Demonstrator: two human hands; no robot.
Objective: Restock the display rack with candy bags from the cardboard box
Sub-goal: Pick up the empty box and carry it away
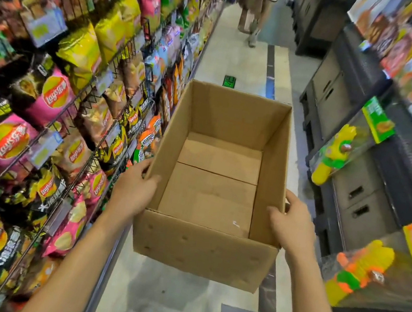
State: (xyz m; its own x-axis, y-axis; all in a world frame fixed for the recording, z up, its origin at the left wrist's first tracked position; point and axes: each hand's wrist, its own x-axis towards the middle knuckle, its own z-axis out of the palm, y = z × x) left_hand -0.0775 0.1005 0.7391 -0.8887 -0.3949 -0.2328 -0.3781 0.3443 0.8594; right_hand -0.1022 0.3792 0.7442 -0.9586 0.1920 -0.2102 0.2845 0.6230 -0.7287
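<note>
While both hands carry the cardboard box [199, 251] down the aisle, its inside lies fully open to view and no candy bag is in it: only the bare bottom flaps show between the two thumbs. The left hand [132, 192] grips the left wall near the close corner, thumb hooked over the rim to the inside, fingers [140, 165] curled round the outside. The right hand [290, 223] holds the opposite wall the same way, thumb inside, the rest outside. The box hangs level, clear of the floor.

The display rack [94, 97] stands just outside the left fingers, its wire hooks crowded with snack bags [9, 140]. Beyond the right fingers, across the aisle, shelves carry boxed toys [337, 154]. Farther ahead of the fingertips another person [261, 6] walks away.

With the box empty, the filling step looks finished or needs new stock; the step in hand seems to be carrying the box off. The next move calls for a firm two-handed grip and a clear path past the walker.
</note>
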